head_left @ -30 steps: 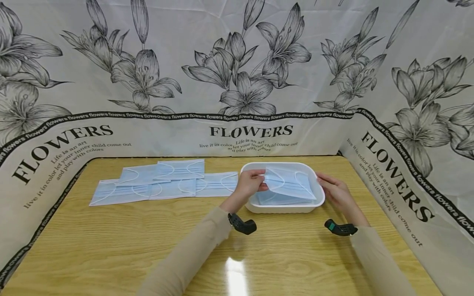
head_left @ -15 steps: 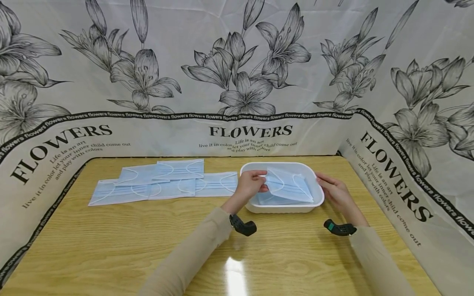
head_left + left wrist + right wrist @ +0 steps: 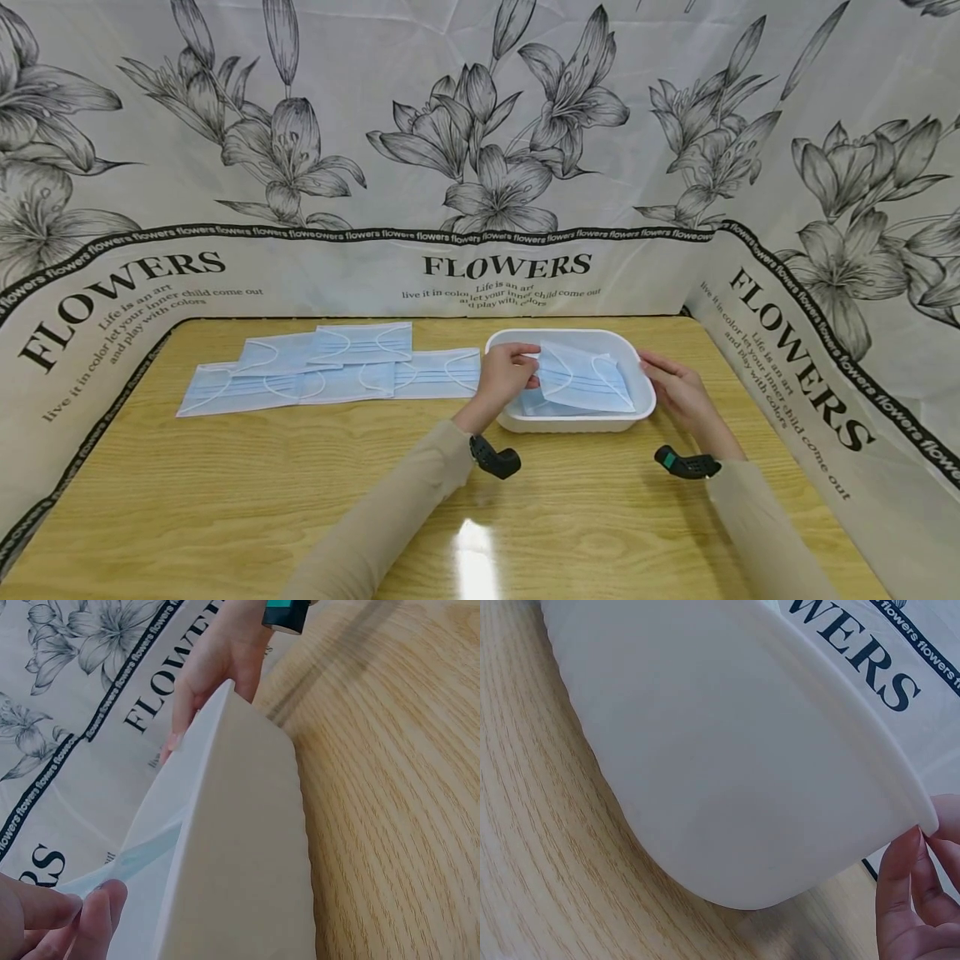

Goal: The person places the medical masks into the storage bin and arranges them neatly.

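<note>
My left hand pinches the left edge of a pale blue face mask and holds it slanted over a white oval tray. More blue masks lie flat in the tray beneath it. In the left wrist view my fingertips pinch the mask just inside the tray wall. My right hand rests with straight fingers against the tray's right rim; its fingertips show beside the tray wall.
Several blue masks lie overlapping in a row on the wooden table, left of the tray. A flower-printed sheet walls in the back and both sides.
The held mask has sunk lower and flatter into the tray, its right end dropping inside the rim. Both hands stay where they were.
</note>
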{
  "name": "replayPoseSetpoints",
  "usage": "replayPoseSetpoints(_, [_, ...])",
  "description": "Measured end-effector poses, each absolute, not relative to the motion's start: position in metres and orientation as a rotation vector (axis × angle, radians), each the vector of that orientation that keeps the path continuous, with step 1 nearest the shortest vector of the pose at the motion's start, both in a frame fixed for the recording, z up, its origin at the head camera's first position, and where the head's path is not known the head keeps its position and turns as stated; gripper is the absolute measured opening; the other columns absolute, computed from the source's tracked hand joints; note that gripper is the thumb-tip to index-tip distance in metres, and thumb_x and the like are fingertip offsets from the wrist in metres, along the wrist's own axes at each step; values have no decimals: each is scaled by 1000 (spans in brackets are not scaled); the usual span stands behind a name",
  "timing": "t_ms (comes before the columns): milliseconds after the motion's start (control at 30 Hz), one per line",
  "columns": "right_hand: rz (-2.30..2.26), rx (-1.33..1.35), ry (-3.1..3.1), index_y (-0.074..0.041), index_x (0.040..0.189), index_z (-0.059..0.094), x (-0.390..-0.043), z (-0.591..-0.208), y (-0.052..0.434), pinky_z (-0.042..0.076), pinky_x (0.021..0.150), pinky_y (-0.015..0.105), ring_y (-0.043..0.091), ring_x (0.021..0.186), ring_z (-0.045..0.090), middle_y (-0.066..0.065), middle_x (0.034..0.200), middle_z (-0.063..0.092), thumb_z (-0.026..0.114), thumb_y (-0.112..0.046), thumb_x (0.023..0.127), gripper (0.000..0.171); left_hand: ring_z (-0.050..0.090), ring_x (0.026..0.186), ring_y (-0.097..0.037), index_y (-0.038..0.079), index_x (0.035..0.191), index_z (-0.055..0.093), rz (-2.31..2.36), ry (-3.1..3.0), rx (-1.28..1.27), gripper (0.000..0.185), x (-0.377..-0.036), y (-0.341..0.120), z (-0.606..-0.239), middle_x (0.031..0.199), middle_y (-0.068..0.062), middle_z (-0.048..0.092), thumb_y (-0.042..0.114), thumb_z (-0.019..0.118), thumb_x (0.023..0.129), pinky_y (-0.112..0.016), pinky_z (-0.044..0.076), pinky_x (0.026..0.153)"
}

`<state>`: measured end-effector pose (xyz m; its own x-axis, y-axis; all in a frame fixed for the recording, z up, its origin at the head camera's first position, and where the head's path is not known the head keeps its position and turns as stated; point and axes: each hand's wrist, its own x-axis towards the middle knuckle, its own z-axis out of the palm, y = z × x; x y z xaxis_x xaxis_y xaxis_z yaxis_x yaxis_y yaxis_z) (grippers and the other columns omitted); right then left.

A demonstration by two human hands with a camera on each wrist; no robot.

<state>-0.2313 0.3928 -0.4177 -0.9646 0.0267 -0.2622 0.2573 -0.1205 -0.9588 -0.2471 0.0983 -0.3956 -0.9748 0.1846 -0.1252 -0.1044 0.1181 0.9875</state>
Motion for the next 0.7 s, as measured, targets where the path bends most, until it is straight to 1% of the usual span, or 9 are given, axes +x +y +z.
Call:
replayPoseSetpoints(100, [-2233, 312, 1952, -27, 108, 73, -231, -417, 392, 52, 78, 11, -7, 93, 63, -22, 97, 69, 62, -14, 94, 22, 61, 52, -7, 2, 114, 69, 1950, 2157, 54, 24, -248, 100, -397, 89, -15, 72, 1, 61, 91, -31, 60, 64])
replayPoseSetpoints(167, [-2237, 309, 1945, -26, 110, 72, -230, -416, 392, 52, 77, 11, -6, 92, 64, -21, 97, 70, 62, -13, 94, 23, 61, 53, -7, 3, 113, 70, 1945, 2144, 36, 24, -248, 101, -398, 89, -14, 73, 2, 62, 91, -35, 60, 67])
replayPoseSetpoints(267, [-2221, 312, 1952, -24, 114, 71, -228, -416, 392, 53, 77, 12, -6, 92, 64, -21, 97, 70, 62, -13, 94, 25, 62, 53, -7, 5, 113, 70, 1934, 2143, 26, 24, -247, 103, -398, 89, -12, 73, 3, 63, 91, -37, 60, 69])
replayPoseSetpoints(367, [-2199, 319, 1975, -20, 124, 66, -227, -416, 393, 53, 77, 12, -6, 92, 64, -21, 98, 69, 62, -15, 94, 31, 62, 52, -7, 5, 112, 71, 1925, 2160, 34, 24, -245, 104, -398, 88, -12, 73, 3, 63, 90, -39, 60, 70])
replayPoseSetpoints(467, [-2180, 317, 2001, -16, 131, 60, -227, -417, 394, 52, 76, 11, -7, 91, 63, -22, 97, 69, 61, -15, 95, 37, 62, 51, -8, 4, 112, 71, 1924, 2176, 38, 24, -245, 105, -397, 87, -13, 73, 1, 63, 89, -36, 60, 66])
replayPoseSetpoints(567, [-2170, 326, 2021, -16, 132, 60, -228, -417, 395, 52, 76, 11, -8, 91, 63, -23, 97, 68, 62, -17, 94, 38, 62, 51, -8, 2, 110, 71, 1906, 2219, 34, 23, -246, 104, -396, 86, -13, 73, -1, 63, 88, -32, 60, 62])
replayPoseSetpoints(700, [-2169, 331, 2036, -18, 129, 62, -229, -417, 395, 52, 77, 11, -8, 92, 62, -23, 97, 68, 63, -18, 94, 35, 64, 53, -10, 1, 108, 72, 1852, 2292, 36, 22, -248, 102, -394, 85, -14, 74, 0, 63, 88, -32, 60, 63])
